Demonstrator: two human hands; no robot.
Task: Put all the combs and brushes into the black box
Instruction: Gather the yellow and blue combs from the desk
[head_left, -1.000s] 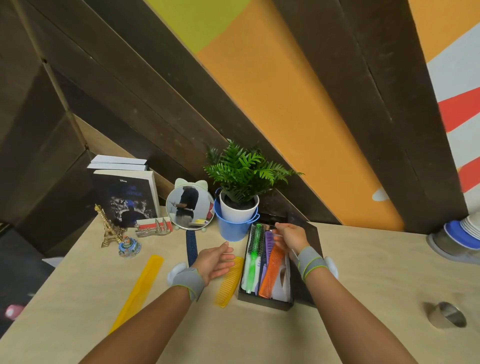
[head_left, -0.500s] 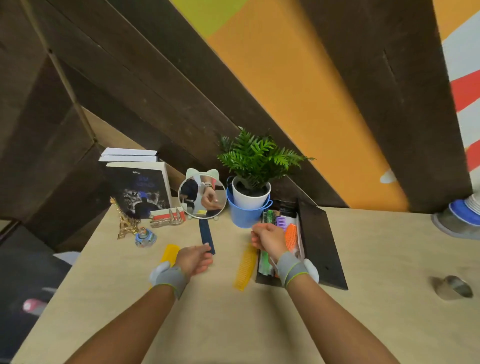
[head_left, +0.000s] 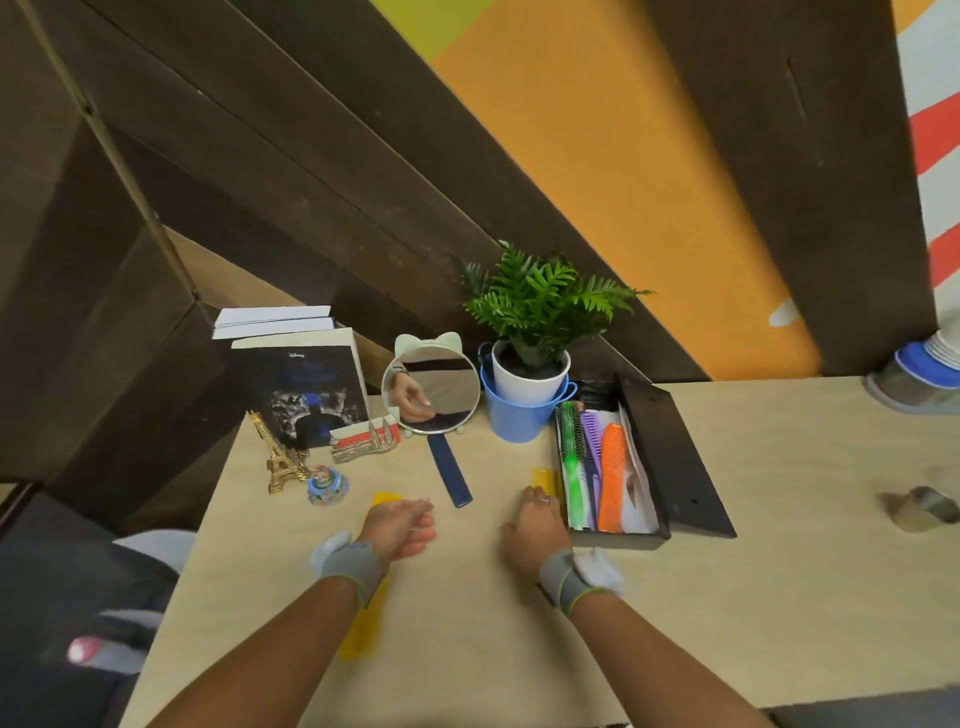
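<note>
Wooden table: right hand over small yellow comb, grip undeterminable; left hand loosely curled, empty. Navy comb lengthwise away, parallel black box.

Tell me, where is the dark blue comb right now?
The dark blue comb lies flat on the table, just in front of the round mirror, ahead of and between the left hand and right hand.

the dark book standing at the back of the counter reads "disney" near its top. its title below is too blurred to read.
</note>
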